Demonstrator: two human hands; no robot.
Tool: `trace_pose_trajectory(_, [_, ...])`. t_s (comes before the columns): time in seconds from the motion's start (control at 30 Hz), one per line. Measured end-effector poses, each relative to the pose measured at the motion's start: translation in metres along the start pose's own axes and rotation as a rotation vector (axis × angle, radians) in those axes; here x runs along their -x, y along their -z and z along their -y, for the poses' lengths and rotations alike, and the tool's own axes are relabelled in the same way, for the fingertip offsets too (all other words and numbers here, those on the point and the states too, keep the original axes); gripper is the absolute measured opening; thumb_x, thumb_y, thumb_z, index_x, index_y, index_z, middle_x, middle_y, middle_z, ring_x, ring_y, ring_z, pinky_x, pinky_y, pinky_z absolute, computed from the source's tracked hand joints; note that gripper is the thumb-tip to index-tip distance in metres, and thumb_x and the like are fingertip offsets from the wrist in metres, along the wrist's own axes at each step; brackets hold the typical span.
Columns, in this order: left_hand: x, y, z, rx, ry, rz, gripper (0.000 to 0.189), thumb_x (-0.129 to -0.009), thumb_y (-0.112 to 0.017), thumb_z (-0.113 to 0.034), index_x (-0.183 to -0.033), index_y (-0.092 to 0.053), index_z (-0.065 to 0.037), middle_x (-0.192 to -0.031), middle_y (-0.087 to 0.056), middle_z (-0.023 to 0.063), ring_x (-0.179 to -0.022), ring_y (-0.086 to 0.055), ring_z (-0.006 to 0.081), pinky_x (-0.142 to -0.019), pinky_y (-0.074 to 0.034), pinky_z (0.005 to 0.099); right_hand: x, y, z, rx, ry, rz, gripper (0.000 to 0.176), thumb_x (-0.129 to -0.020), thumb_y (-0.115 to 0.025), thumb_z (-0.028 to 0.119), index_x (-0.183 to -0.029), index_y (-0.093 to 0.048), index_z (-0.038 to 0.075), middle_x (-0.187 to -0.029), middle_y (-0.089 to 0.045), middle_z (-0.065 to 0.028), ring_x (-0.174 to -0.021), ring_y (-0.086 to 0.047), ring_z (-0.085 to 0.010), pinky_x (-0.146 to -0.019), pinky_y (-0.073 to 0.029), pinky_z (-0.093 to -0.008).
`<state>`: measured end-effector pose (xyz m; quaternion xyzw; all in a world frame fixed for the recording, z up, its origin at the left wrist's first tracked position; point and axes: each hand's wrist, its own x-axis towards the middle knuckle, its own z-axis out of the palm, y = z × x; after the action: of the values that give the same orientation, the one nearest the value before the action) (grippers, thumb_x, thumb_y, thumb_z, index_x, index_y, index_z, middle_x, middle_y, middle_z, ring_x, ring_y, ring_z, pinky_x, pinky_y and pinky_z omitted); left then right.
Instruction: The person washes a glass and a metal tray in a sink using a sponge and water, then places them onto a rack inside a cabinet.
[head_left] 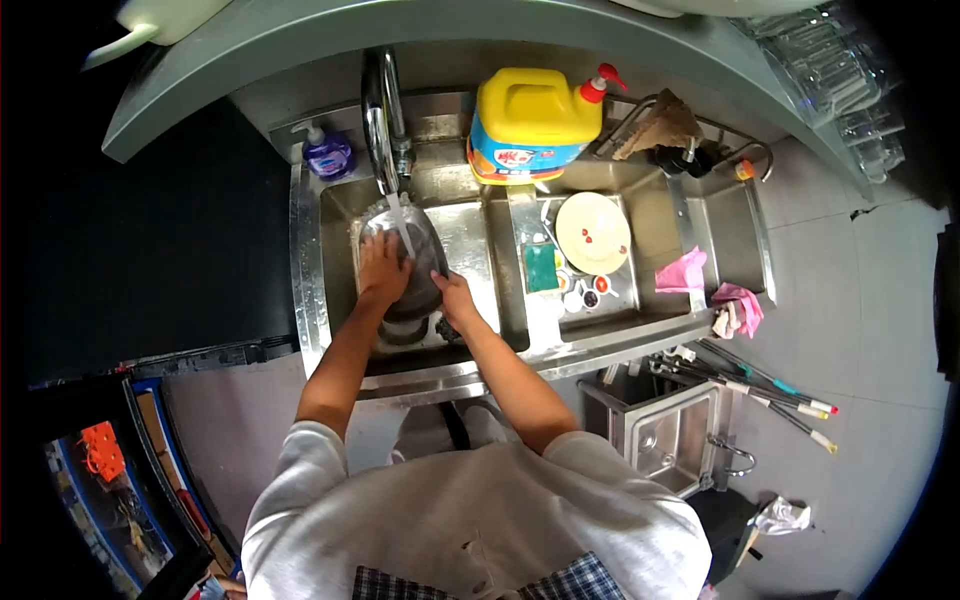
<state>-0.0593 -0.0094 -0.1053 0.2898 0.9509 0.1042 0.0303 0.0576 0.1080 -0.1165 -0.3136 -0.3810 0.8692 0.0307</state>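
A round, dark metal pan [425, 238] is tilted in the left sink basin [480, 340], under water running from the tap [378, 120]. My left hand [384, 268] lies flat on the pan's inner face with its fingers spread. At the pan's right edge, my right hand [456, 299] is closed, with the thumb over the rim. A dark scrubber [448, 328] is in the basin just below my right hand. Another round item [404, 331] is partly hidden under the pan; its kind I cannot make out.
A purple soap pump bottle [328, 153] and a large yellow detergent jug [535, 115] stand behind the basins. A green scouring pad [541, 269] lies on the divider. The middle basin holds a cream plate [593, 233] and several small dishes. Pink cloths [683, 271] hang at right.
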Motion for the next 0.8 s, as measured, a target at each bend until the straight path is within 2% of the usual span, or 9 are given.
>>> trace_pose_trajectory(0.13, [0.011,-0.015,0.031,0.547,0.44,-0.38,0.065,-0.087,-0.058,-0.035,-0.132,-0.035,0.005,-0.136,-0.041,0.0212,-0.127,-0.036,0.0384,-0.105,-0.03,0.0419,-0.001,0.003,0.01,0.065,-0.047,0.036,0.026,-0.09,-0.059,0.016,-0.107,-0.059,-0.003,-0.097,-0.066,-0.011,-0.085,-0.063,-0.0217,-0.078,-0.05,-0.033])
trace_pose_trajectory(0.17, [0.012,-0.041,0.057,0.941,0.693,-0.123,0.05,-0.087,-0.06,-0.024,-0.127,-0.046,0.004,-0.124,-0.053,0.0184,-0.111,-0.053,0.0337,-0.092,-0.045,0.0403,-0.007,0.01,0.006,0.001,-0.086,0.041,0.026,-0.09,-0.059,0.016,-0.107,-0.059,-0.004,-0.097,-0.066,-0.0113,-0.086,-0.064,-0.0218,-0.079,-0.051,-0.0333])
trace_pose_trajectory(0.3, [0.033,-0.006,0.034,2.103,0.895,0.318,0.037,-0.083,-0.062,-0.016,-0.115,-0.056,0.003,-0.112,-0.062,0.0122,-0.104,-0.057,0.0259,-0.09,-0.045,0.0392,0.008,0.004,0.031,0.206,-0.21,-0.073,0.027,-0.09,-0.059,0.018,-0.105,-0.059,-0.004,-0.093,-0.066,-0.0132,-0.075,-0.065,-0.0228,-0.07,-0.054,-0.0344])
trace_pose_trajectory(0.37, [0.04,-0.026,0.029,2.051,0.983,0.176,0.037,-0.084,-0.06,-0.016,-0.116,-0.055,0.003,-0.111,-0.062,0.012,-0.102,-0.057,0.0258,-0.089,-0.045,0.0392,0.018,0.009,0.054,0.686,-0.171,-0.125,0.018,-0.089,-0.056,0.012,-0.1,-0.061,-0.001,-0.087,-0.066,-0.0136,-0.066,-0.065,-0.023,-0.059,-0.054,-0.0333])
trace_pose_trajectory(0.43, [0.046,-0.014,0.016,1.995,1.044,0.048,0.038,-0.085,-0.058,-0.014,-0.118,-0.054,0.003,-0.11,-0.062,0.0119,-0.101,-0.058,0.0261,-0.088,-0.046,0.0393,0.021,0.061,0.067,1.155,0.621,-0.243,0.01,-0.083,-0.052,0.003,-0.09,-0.06,0.001,-0.076,-0.065,-0.0094,-0.063,-0.061,-0.018,-0.06,-0.05,-0.0306])
trace_pose_trajectory(0.53, [0.063,0.006,0.0,1.951,1.01,-0.079,0.044,-0.084,-0.055,-0.01,-0.126,-0.047,0.0,-0.112,-0.06,0.0126,-0.099,-0.057,0.0281,-0.086,-0.046,0.0398,0.046,0.086,0.147,1.323,0.473,-0.389,0.027,-0.079,-0.062,0.018,-0.099,-0.058,0.0,-0.096,-0.062,-0.0195,-0.092,-0.06,-0.0317,-0.081,-0.047,-0.042])
trace_pose_trajectory(0.6, [0.074,0.044,-0.026,1.633,1.136,-0.091,0.053,-0.084,-0.056,-0.011,-0.133,-0.039,-0.001,-0.123,-0.054,0.0157,-0.111,-0.051,0.029,-0.094,-0.04,0.0391,0.049,0.091,0.155,1.639,0.324,-0.468,0.08,-0.074,-0.07,0.039,-0.136,-0.032,0.003,-0.127,-0.039,-0.0304,-0.114,-0.043,-0.0472,-0.096,-0.037,-0.0512])
trace_pose_trajectory(0.73, [0.094,-0.014,-0.025,1.088,0.814,-0.378,0.05,-0.085,-0.045,-0.004,-0.134,-0.038,-0.006,-0.118,-0.055,0.0151,-0.109,-0.052,0.0274,-0.094,-0.039,0.0335,0.029,0.112,0.137,1.714,0.183,-0.347,0.086,-0.072,-0.071,0.031,-0.14,-0.023,0.009,-0.125,-0.039,-0.0297,-0.114,-0.045,-0.0458,-0.095,-0.04,-0.048])
trace_pose_trajectory(0.8, [0.097,-0.006,-0.028,1.234,0.868,-0.461,0.046,-0.086,-0.049,-0.006,-0.131,-0.039,-0.006,-0.118,-0.056,0.0173,-0.11,-0.053,0.0309,-0.094,-0.04,0.0353,0.032,0.11,0.141,1.622,0.278,-0.325,0.08,-0.073,-0.068,0.023,-0.14,-0.026,0.01,-0.123,-0.041,-0.0295,-0.112,-0.046,-0.0464,-0.094,-0.04,-0.047])
